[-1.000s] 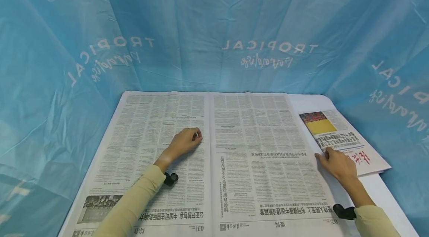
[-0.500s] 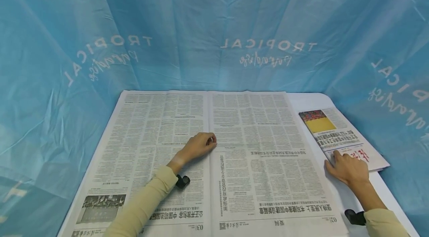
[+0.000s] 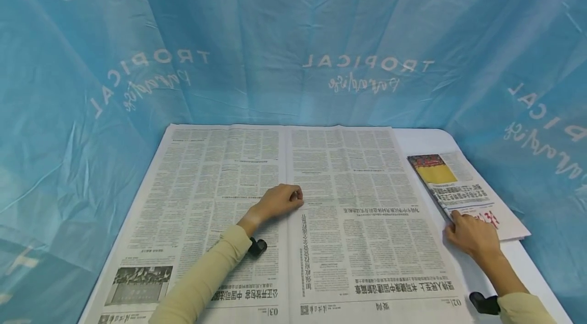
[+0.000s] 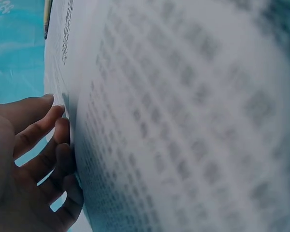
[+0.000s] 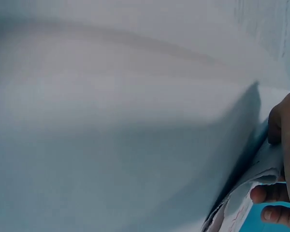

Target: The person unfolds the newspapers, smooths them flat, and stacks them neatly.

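A newspaper [image 3: 376,252] lies spread wide, its centre fold running away from me. On it rests my left hand [image 3: 277,201], fingers loosely curled near the fold and holding nothing; the left wrist view shows its fingertips [image 4: 63,157] against the printed sheet [image 4: 154,125]. To the right lies a folded newspaper [image 3: 463,189] with a yellow and red picture and red lettering. My right hand [image 3: 474,236] pinches its near left edge. In the right wrist view the folded newspaper's edge [image 5: 263,171] is raised between thumb and fingers, its layers showing.
The white table [image 3: 415,138] shows along the right side and at the back right corner. A blue curtain [image 3: 293,95] with printed lettering hangs around the back and sides. Each wrist wears a black camera, such as the left one [image 3: 258,247].
My left hand has slid right, to the centre fold. My right hand has shifted slightly right and down along the folded newspaper, which has turned a little, its left edge now raised.
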`<control>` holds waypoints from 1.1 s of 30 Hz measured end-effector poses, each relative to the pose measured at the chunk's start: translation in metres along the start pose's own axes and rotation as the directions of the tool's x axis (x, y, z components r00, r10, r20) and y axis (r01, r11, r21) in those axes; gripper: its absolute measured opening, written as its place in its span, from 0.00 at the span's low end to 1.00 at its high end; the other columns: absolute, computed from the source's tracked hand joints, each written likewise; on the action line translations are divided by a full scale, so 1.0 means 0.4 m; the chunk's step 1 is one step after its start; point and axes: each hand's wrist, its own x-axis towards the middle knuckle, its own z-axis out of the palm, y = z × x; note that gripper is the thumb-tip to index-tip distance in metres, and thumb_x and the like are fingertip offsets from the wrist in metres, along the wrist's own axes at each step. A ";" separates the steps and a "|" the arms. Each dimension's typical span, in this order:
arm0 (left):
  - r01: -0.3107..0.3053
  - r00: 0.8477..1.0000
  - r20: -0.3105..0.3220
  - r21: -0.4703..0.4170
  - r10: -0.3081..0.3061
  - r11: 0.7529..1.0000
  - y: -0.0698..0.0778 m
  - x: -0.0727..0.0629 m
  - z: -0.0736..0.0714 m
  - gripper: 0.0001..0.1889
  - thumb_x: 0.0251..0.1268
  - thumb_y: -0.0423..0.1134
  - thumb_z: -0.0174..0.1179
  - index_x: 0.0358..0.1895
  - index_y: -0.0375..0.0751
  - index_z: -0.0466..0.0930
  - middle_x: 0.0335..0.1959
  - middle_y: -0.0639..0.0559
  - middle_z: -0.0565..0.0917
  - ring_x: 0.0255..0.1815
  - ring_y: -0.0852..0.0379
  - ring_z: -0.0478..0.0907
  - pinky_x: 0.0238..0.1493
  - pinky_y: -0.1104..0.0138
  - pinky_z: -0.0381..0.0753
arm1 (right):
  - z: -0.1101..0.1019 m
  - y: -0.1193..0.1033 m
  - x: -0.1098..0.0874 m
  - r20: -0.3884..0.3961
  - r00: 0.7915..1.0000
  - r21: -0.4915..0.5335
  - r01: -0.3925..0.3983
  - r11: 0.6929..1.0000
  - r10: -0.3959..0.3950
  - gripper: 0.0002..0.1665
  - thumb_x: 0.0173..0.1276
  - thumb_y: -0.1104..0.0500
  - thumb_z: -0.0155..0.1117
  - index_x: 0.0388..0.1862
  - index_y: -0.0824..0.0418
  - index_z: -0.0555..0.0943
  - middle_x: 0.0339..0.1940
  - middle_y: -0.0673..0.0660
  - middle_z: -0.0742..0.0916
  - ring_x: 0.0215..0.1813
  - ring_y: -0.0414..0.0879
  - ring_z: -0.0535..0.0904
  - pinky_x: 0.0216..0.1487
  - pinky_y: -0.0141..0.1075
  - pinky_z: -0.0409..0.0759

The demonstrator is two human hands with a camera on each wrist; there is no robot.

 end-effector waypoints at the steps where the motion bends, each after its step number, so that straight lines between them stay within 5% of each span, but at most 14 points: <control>1: 0.006 1.000 0.000 -0.020 -0.006 1.000 0.000 0.000 -0.001 0.07 0.69 0.43 0.60 0.39 0.44 0.82 0.28 0.56 0.81 0.25 0.62 0.72 0.30 0.67 0.72 | -0.001 -0.004 -0.001 -0.010 1.000 0.014 0.000 1.000 0.000 0.13 0.62 0.58 0.57 0.35 0.70 0.75 0.17 0.56 0.71 0.18 0.49 0.66 0.17 0.40 0.62; 14: 0.023 0.999 -0.029 -0.072 -0.025 0.997 -0.004 0.008 0.006 0.06 0.69 0.42 0.59 0.37 0.45 0.81 0.23 0.57 0.77 0.21 0.63 0.69 0.25 0.70 0.67 | -0.016 -0.117 -0.031 -0.120 0.992 0.161 -0.021 0.987 0.041 0.10 0.64 0.59 0.56 0.30 0.66 0.74 0.16 0.53 0.74 0.17 0.46 0.65 0.17 0.38 0.58; 25: 0.047 0.998 -0.035 -0.079 -0.050 0.996 0.003 0.010 0.010 0.06 0.68 0.42 0.60 0.37 0.45 0.82 0.23 0.58 0.76 0.20 0.63 0.68 0.25 0.71 0.66 | -0.027 -0.282 -0.032 -0.051 0.998 0.304 -0.004 0.953 0.021 0.08 0.64 0.60 0.57 0.25 0.58 0.72 0.12 0.49 0.67 0.15 0.42 0.61 0.17 0.35 0.57; 33: 0.047 0.997 -0.050 -0.094 -0.052 0.994 0.004 0.007 0.009 0.05 0.68 0.41 0.60 0.36 0.45 0.81 0.23 0.57 0.75 0.21 0.63 0.68 0.26 0.70 0.65 | -0.032 -0.395 -0.014 -0.069 0.995 0.345 0.085 0.935 -0.065 0.15 0.61 0.61 0.58 0.18 0.53 0.65 0.10 0.46 0.63 0.13 0.39 0.55 0.16 0.31 0.53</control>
